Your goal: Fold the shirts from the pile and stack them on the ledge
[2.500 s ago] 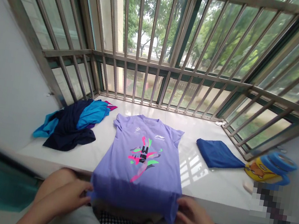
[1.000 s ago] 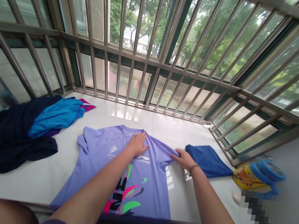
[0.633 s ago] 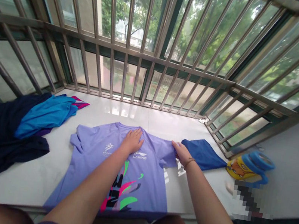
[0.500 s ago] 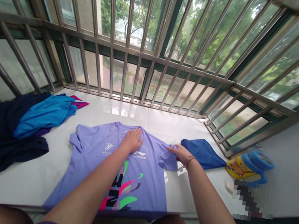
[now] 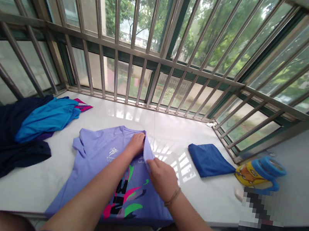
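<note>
A lavender short-sleeved T-shirt [image 5: 91, 172] lies front up, with white chest logos and a bright pink, green and black print. At its collar, my left hand [image 5: 137, 144] has its fingers bent close together on the fabric; the fingertips are partly hidden. My right hand [image 5: 163, 177] pinches the shirt's right side, which is lifted and turned inward over the chest, partly covering the right logo. The right sleeve is hidden behind this hand. The left sleeve lies outstretched, slightly rumpled.
On the left of the white ledge [image 5: 12, 196] lies a pile of dark navy and bright blue clothes [image 5: 11, 128]. A folded blue cloth [image 5: 208, 161] sits to the right, beside a yellow and blue cup [image 5: 260, 171] with a handle. Metal bars [image 5: 132, 53] line the window behind.
My right hand has moved left, bringing the shirt's right sleeve and side inward over the chest. My left hand stays by the collar, its fingers now drawn closer together.
</note>
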`<state>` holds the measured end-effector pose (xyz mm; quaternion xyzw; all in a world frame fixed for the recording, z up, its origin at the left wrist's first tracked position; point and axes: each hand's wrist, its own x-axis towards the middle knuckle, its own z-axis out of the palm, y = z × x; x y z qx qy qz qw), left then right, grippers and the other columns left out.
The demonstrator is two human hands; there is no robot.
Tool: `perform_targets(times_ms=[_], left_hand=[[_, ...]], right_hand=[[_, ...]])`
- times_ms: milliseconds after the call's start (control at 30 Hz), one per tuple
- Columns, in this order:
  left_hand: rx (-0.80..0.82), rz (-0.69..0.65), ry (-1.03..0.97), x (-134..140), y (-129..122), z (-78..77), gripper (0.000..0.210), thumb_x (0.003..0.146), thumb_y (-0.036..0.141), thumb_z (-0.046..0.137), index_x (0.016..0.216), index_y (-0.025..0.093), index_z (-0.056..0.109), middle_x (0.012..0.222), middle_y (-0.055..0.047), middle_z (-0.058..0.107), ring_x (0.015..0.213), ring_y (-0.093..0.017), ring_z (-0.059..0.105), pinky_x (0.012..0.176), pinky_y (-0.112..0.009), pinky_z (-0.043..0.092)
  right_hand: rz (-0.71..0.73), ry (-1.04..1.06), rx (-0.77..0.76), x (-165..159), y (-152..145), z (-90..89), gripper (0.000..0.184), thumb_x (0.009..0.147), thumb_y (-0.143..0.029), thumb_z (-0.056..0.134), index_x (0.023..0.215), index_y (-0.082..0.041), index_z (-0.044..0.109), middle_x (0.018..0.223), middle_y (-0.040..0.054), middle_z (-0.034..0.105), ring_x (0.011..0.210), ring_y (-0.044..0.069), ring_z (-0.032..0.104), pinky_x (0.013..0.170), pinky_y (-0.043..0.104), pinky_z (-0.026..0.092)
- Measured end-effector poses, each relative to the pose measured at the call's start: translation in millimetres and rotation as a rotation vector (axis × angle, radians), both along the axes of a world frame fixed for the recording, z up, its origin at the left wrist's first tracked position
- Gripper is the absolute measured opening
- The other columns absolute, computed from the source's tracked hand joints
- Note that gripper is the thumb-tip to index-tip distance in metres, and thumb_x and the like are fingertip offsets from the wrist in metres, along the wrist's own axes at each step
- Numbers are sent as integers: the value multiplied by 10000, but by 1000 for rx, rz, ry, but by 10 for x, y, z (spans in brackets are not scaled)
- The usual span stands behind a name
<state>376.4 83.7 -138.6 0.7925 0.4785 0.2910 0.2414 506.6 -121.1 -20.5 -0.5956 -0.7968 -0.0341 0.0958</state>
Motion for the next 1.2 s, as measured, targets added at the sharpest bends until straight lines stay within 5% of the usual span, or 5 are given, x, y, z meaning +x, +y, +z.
perform_targets(times_ms=[300, 533, 700, 867, 1200], left_hand=[[-76, 148, -167, -156, 127, 21, 335, 1078, 316, 479, 1383, 208, 565, 1114, -103, 807, 1102, -254, 762, 972, -376, 566], [-74, 108, -213, -192, 155, 1, 316, 927, 220, 696, 1242, 244, 692, 986, -31, 807, 977, -222, 763, 924, -336, 574], [-64, 80, -187, -183, 164, -5, 422, 925, 83, 595, 1293, 251, 715, 1112, -42, 824, 1075, -221, 762, 985, -337, 569], [-40, 51, -156, -143, 149, -10, 411, 963, 146, 579, 1339, 236, 718, 1203, -69, 816, 1163, -253, 744, 1066, -383, 556], [66, -45, -76, -92, 106, -41, 462, 902, 242, 723, 1364, 234, 713, 1409, -110, 733, 1343, -306, 650, 1212, -454, 473]], right_hand=[[150, 42, -288, -495, -514, -559, 321, 1006, -538, 716, 1125, -241, 693, 1027, 35, 729, 896, 226, 696, 707, 311, 463], [-360, 154, -76, 159, -324, -497, 294, 1027, -164, 535, 1266, -178, 707, 1179, 135, 713, 1105, 294, 644, 976, 405, 509], [-213, 365, -167, 705, -275, -584, 640, 835, -46, 576, 1463, -162, 609, 1405, 135, 652, 1289, 260, 599, 1150, 387, 464], [-183, 429, -217, 766, -245, -657, 457, 881, -140, 633, 1331, -190, 694, 1262, 103, 722, 1202, 249, 640, 1103, 374, 477], [-577, 408, -88, 929, -230, -799, 206, 1025, -288, 542, 965, -218, 726, 970, 64, 752, 916, 221, 701, 831, 320, 498]])
